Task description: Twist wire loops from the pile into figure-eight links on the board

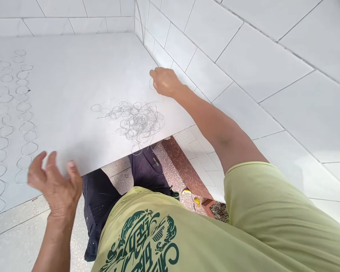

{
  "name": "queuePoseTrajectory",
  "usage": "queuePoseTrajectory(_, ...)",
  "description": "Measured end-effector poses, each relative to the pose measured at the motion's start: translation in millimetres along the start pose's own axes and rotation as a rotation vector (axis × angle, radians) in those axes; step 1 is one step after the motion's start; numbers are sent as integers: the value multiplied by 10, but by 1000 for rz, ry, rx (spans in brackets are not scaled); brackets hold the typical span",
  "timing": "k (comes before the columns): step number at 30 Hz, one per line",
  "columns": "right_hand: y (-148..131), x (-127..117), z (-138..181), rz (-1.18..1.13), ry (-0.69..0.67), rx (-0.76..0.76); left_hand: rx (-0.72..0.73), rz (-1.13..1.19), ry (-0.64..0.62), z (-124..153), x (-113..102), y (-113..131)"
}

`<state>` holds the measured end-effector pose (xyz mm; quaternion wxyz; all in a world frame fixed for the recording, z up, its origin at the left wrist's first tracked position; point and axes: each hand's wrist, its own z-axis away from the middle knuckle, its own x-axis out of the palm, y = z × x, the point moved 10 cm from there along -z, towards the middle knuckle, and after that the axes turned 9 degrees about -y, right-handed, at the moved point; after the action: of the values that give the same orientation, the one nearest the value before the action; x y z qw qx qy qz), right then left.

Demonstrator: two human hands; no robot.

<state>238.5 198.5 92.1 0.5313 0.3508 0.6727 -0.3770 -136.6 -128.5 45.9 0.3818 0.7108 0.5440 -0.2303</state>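
Your hands are well apart. The right hand (164, 81) is over the desk's right edge, its fingers drawn together and seemingly pinched on a thin wire loop (150, 84) that shows just below them. Your left hand (56, 181) is spread, with nothing visible in its grasp, over the near edge; whether it touches the desk (73, 68), you can't tell from here.

The step in hand looks like handling one loop apart from the rest. Wire this fine probably calls for a light fingertip grip in any next move, and slow lifting, as tangled loops could drag their neighbours.

A loose wire pile (140, 119) lies between your hands, partly overhanging the near edge. Toward the left edge run an inner row of rings (25, 117) and an outer row of rings (4, 130).

Dark green stylised lettering on your shirt (198, 241) and a small trouser label (155, 161) can't be read.
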Motion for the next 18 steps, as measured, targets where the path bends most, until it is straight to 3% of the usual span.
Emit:
queuePoseTrajectory(4, 48, -467, 204, 87, 132, 82, 321, 206, -394, -58, 591, 1169)
queuePoseTrajectory(7, -52, -669, 374, -51, 205, 47, 431, 168, -588, -155, 1091, 1627)
queuePoseTrajectory(11, -192, -753, 536, -246, 210, -5, 464, 105, -722, -324, 1522, 1715)
queuePoseTrajectory(18, -260, -767, 682, -426, 305, -24, 433, 111, -794, -607, 1822, 1747)
